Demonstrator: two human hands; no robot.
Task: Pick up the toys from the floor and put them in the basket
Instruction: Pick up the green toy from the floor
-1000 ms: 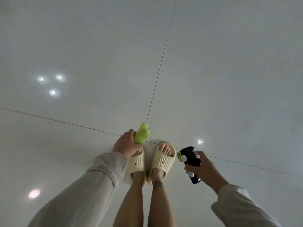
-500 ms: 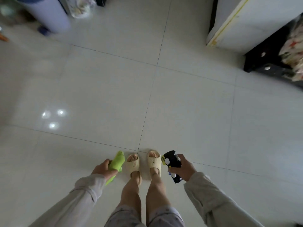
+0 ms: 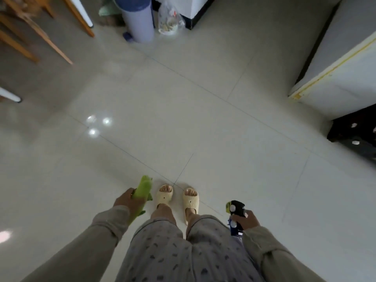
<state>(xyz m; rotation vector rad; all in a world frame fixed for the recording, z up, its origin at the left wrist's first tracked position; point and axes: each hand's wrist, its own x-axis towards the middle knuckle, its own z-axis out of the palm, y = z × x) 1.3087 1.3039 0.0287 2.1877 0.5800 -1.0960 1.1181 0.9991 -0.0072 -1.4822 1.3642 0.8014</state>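
Lower left of the frame: left hand (image 3: 127, 201) is clamped around a green soft toy (image 3: 142, 192), which is held off the floor, its head pointing up-frame and its tail end trailing down past the wrist beside the sleeve (image 3: 105, 224). Lower right: right hand (image 3: 245, 220) is closed on a black toy (image 3: 236, 208) with a yellow-green tip and white spots; blue parts are seen below the fingers. Exact shape of that toy cannot be told. Both toys are held clear of the tiled floor (image 3: 203, 129), one each side of the legs. Between the hands, two cream slippers (image 3: 177, 197) are planted near a tile joint crossing, with patterned grey trousers (image 3: 179, 251) below them. Further out: a pale blue bin (image 3: 138, 23) and a clear plastic bag (image 3: 169, 21) at top centre, touching or nearly so; wooden chair legs (image 3: 40, 31) at upper left; a white cabinet (image 3: 341, 68) with a yellowed edge at upper right.
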